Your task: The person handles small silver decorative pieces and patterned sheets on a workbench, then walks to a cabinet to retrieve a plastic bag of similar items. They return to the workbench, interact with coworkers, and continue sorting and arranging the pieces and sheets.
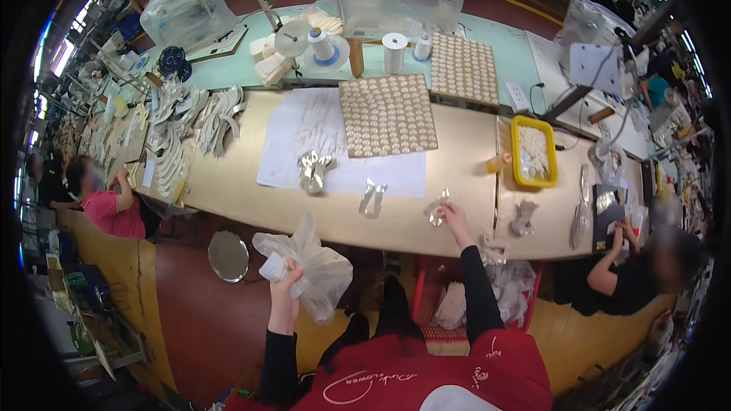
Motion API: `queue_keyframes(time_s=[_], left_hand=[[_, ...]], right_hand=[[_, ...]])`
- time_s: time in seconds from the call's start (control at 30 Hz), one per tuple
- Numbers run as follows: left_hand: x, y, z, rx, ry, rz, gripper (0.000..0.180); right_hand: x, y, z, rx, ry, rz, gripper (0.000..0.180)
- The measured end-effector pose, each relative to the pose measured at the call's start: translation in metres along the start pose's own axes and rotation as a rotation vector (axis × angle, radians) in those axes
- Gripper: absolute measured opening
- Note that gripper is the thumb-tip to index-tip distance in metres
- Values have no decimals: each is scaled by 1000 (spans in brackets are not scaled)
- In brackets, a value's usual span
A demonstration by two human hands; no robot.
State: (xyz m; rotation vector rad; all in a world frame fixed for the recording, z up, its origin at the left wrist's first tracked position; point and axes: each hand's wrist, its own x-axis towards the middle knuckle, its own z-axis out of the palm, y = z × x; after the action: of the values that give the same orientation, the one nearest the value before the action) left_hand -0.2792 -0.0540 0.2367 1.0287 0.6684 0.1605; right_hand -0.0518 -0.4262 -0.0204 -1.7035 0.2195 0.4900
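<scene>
My left hand (285, 285) is closed around a clear plastic bag (326, 274), held off the table's near edge. A white patch, perhaps a label, shows on the bag by my fingers; its contents are hard to make out. My right hand (455, 218) reaches over the table with its fingers pinched at a shiny silver piece (435, 212). To the left of it lies another silver piece (372, 198). A bunch of similar silver pieces (314, 170) rests farther left, on the edge of a white sheet (283, 133).
Brown boards (388, 116) carry rows of small pale pieces. A yellow basket (516, 154) stands at right, beside an orange bottle (499, 161). Below the table sits a red crate (421, 289) with plastic bags. Co-workers sit at both sides; a round stool (228, 256) stands left.
</scene>
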Motion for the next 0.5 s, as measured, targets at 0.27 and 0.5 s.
queue_keyframes(time_s=[0.27,0.5], left_hand=[[56,-5,46,40,102,-52,19],[92,-9,70,120,142,-69,19]], right_hand=[[240,-58,12,-20,237,-282,39],[274,-96,28,363,-39,94,36]])
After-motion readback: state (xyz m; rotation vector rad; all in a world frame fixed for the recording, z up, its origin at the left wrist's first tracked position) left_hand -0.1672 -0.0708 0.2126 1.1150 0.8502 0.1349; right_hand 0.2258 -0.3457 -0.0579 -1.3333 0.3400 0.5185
